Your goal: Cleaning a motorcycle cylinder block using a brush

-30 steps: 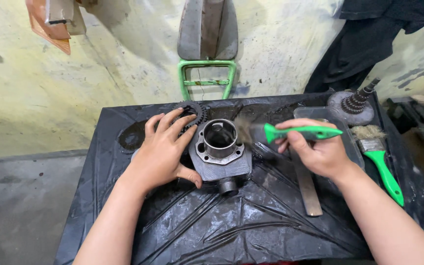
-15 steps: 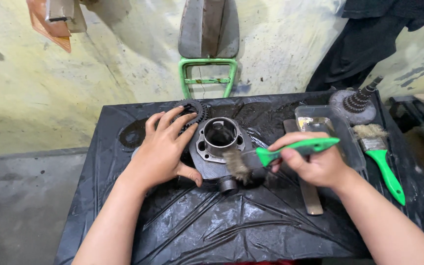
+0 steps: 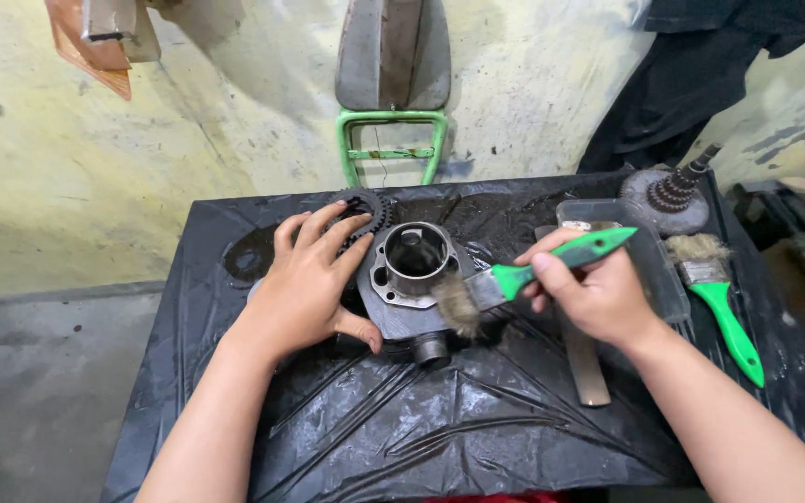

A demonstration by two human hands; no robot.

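Engine cylinder [image 3: 409,284]: a grey metal casting with an open round bore facing up and a short port stub at its near side, standing on the black plastic sheet [image 3: 402,428] near the middle of the table, between my two hands.

Left hand [image 3: 314,279]: my palm lies flat against the cylinder's left flank, fingers spread and relaxed over its top edge, thumb hooked round the near side; I steady the part rather than grip it.

Right hand [image 3: 593,293]: my fingers are clenched round the green handle of a paintbrush [image 3: 514,279], thumb on top. The handle angles up to the right; the dirty bristles touch the cylinder's right near edge, just below the bore.

Toothed gear [image 3: 365,210]: dark, lying flat just behind the cylinder, partly covered by my left fingertips.

Clear plastic tray [image 3: 649,265]: rectangular, just behind my right hand, partly hidden by it.

Flat metal bar [image 3: 584,368]: lying on the sheet under my right wrist, pointing towards me.

Second brush [image 3: 715,289]: green handle, pale bristles, lying right of the tray, well apart from the cylinder.

Round clutch-like part [image 3: 668,196]: grey disc with a ribbed shaft rising from it, at the far right corner.

Green metal frame [image 3: 393,149]: standing against the stained wall behind the table.
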